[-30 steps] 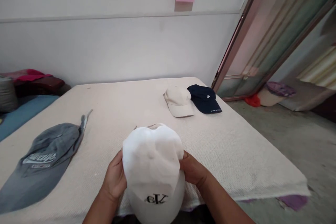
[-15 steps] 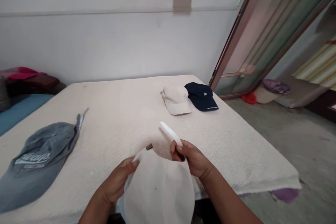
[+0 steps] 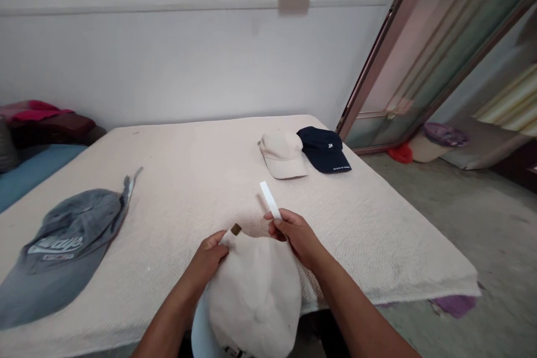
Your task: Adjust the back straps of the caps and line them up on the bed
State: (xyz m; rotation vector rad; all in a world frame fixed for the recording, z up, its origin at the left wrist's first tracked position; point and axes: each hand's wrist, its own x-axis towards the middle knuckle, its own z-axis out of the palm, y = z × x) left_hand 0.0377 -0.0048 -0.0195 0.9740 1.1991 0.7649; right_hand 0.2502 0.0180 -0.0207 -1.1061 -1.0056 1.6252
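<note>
A cream baseball cap [image 3: 255, 285] with a light blue brim [image 3: 203, 324] is held between my hands at the near edge of the bed. My left hand [image 3: 212, 257] pinches the cap's back edge beside a small brass buckle [image 3: 236, 229]. My right hand [image 3: 291, 232] grips the other side of the back opening, at the base of the loose white strap [image 3: 271, 199], which points up and away. The strap's end is apart from the buckle. Part of the brim is out of frame.
A grey cap [image 3: 71, 251] with white lettering lies at the left, its strap undone. Farther back sit a beige cap [image 3: 283, 154] and a navy cap [image 3: 323, 148], side by side on the white bedcover [image 3: 188, 168]. A bin [image 3: 432, 142] stands on the floor at right.
The cap has tilted, so more of its crown top, the light blue brim and the buckle show. My right hand has shifted slightly left and up, and the strap stands steeper.
</note>
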